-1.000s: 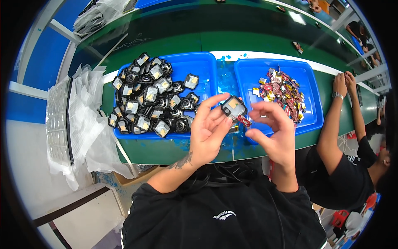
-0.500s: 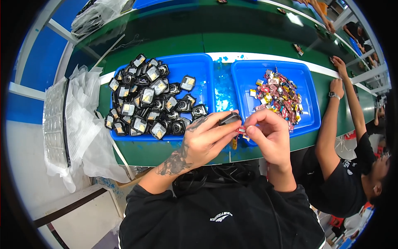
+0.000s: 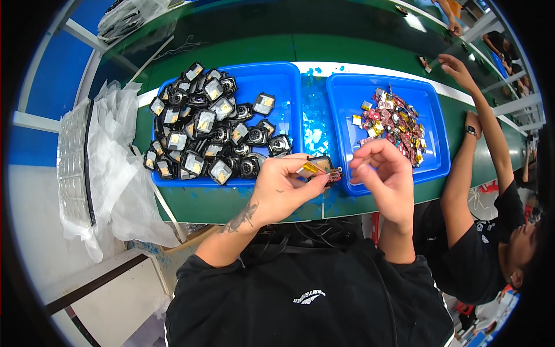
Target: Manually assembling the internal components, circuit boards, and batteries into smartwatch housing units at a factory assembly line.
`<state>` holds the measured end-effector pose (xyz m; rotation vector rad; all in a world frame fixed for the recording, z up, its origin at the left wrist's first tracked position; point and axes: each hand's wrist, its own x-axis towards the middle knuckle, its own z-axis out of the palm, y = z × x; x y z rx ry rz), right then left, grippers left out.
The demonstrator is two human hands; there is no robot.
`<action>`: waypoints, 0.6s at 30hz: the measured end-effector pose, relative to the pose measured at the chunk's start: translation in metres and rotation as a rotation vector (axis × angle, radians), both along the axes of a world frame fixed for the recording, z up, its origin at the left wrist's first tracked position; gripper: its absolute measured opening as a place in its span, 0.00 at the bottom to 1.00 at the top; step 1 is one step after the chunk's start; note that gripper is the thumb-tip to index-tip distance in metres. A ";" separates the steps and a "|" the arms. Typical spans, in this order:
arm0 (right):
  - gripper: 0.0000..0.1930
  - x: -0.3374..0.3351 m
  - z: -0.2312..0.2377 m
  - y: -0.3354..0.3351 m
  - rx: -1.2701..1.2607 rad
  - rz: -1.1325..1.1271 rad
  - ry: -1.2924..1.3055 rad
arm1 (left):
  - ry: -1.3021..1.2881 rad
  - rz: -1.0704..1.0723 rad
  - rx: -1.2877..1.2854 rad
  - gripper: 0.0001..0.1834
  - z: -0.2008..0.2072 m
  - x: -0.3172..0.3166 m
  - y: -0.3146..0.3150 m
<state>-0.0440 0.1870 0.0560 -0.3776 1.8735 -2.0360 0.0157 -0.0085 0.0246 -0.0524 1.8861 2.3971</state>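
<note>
My left hand (image 3: 283, 188) grips a small black watch case (image 3: 319, 162) between thumb and fingers. A yellow-wrapped piece (image 3: 308, 169) and a small reddish circuit board (image 3: 333, 175) show at the case, by my thumb. Just to the right, my right hand (image 3: 388, 179) is apart from the case, its fingers curled in toward the thumb; anything between the fingertips is too small to make out. Many similar black watch cases (image 3: 205, 121) lie heaped in the left blue tray (image 3: 283, 81). The right blue tray (image 3: 342, 95) holds a pile of reddish boards with yellow and silver pieces (image 3: 396, 124).
Blue scraps (image 3: 315, 124) litter the green table (image 3: 231, 207) between the trays. At the left stands a clear moulded tray stack (image 3: 75, 162) with white wrapping sheets (image 3: 115, 173). A co-worker's arm (image 3: 459, 173) reaches in from the right, beyond the right tray.
My right hand has come away from the watch case, slightly up and right. The case has turned in my left hand, so its inside shows. The co-worker's upper hand has moved left.
</note>
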 end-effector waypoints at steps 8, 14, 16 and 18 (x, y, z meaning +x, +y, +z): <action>0.14 0.008 -0.002 -0.009 0.096 0.008 0.045 | 0.024 0.000 -0.075 0.07 0.000 -0.004 -0.001; 0.14 -0.003 0.008 -0.006 0.276 0.146 0.108 | -0.023 -0.040 -0.137 0.08 -0.001 -0.004 -0.005; 0.14 -0.002 0.008 -0.010 0.304 0.149 0.100 | -0.028 -0.078 -0.140 0.09 -0.003 -0.005 -0.007; 0.15 0.000 0.000 -0.012 0.249 0.141 0.018 | -0.023 -0.059 -0.075 0.10 -0.004 -0.006 -0.004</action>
